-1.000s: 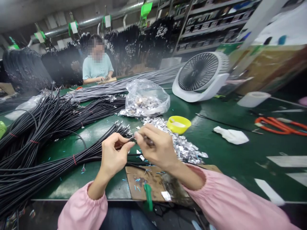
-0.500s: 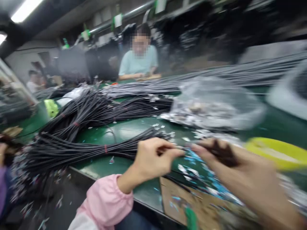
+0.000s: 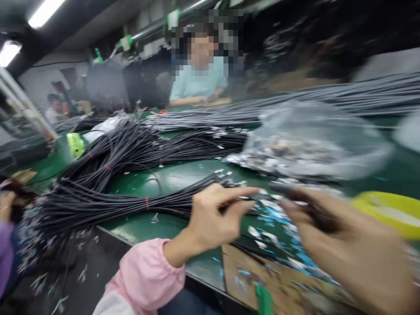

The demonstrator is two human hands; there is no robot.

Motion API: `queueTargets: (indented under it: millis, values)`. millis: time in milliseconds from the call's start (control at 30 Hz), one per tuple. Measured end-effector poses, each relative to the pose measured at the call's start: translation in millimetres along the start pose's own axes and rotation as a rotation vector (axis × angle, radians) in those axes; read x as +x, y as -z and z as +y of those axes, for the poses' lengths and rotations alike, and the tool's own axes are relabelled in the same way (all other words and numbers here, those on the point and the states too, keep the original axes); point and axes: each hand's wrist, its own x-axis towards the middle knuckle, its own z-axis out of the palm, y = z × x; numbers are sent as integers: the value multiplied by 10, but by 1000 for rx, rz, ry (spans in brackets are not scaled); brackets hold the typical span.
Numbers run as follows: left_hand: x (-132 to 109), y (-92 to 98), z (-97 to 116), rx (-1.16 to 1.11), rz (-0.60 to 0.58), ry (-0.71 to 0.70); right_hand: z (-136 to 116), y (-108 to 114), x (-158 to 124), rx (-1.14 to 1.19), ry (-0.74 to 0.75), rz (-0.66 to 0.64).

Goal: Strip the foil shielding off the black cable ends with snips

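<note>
My left hand, in a pink sleeve, has thumb and forefinger pinched on a small dark cable end. My right hand is closed around a dark hand tool, smeared by motion, so its exact kind does not show. The tool's tip points toward my left fingertips, with a gap between. Behind my left wrist lies a bundle of black cables, tied with a red band. Blue and white scraps are scattered on the green table between and below my hands.
A clear plastic bag of small parts lies beyond my right hand, with a yellow container at right. Cardboard lies at the front edge. More cables stretch behind. A person sits across; another's hand is at left.
The view has shifted slightly, so the scene sits further right. My right hand and the dark tool have drawn back a little from my left fingertips. My left hand keeps its pinch.
</note>
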Motion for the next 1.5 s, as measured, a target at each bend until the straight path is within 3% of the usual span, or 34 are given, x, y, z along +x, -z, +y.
queueTargets:
  millis: [67,200,567,1067,1300,1400,1500]
  values:
    - [17,-29,-89,-134,43,26,-72,96,63,-159,-91,17]
    - [27,-67,-218,-215,120,17,-183,99,173,-204,-81,54]
    - [18,-51,-227,-112,120,-93,-321,102,182,-98,-31,-35]
    - [0,-65,-199,33,147,-157,-313,96,173,-147,57,36]
    - [-13,-58,-207,42,166,-60,-306,75,149,-238,116,100]
    - [8,-41,-195,13,91,12,-314,69,141,-262,131,117]
    - [50,-24,-161,-128,-50,184,-319,69,138,-244,127,108]
